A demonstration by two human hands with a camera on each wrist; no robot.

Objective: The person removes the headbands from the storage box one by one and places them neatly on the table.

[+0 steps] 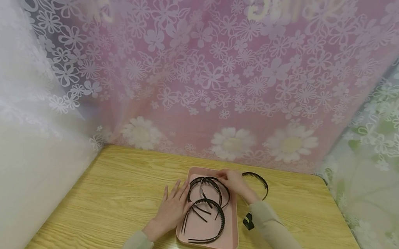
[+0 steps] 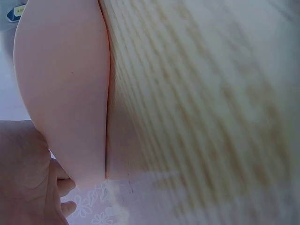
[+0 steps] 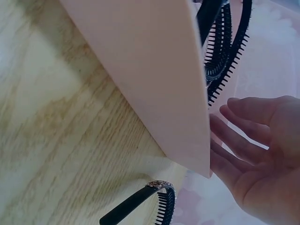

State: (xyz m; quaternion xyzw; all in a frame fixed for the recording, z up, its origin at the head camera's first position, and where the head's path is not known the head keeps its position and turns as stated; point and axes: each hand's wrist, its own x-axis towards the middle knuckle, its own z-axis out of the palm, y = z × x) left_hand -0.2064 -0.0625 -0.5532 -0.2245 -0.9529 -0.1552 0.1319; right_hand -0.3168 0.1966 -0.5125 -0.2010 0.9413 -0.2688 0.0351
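Several black headbands [image 1: 223, 220], some with comb teeth, lie overlapping inside a pink tray [image 1: 234, 225]. My left hand [image 1: 173, 206] rests along the tray's left rim with its fingers straight and spread; in the left wrist view that hand [image 2: 26, 173] lies against the tray's outer wall [image 2: 70, 89]. At the far right corner of the tray is my right hand [image 1: 234, 181], its fingertips close to the rear headbands. The right wrist view shows the right hand [image 3: 262, 145] with loosely bent fingers inside the rim, beside the toothed headbands [image 3: 232, 54], nothing visibly pinched.
Another toothed headband [image 1: 266, 184] lies on the wooden table [image 1: 127, 197] right of the tray, partly hidden by the right arm. A flowered pink curtain [image 1: 203, 81] hangs behind the table, with pale curtains at both sides.
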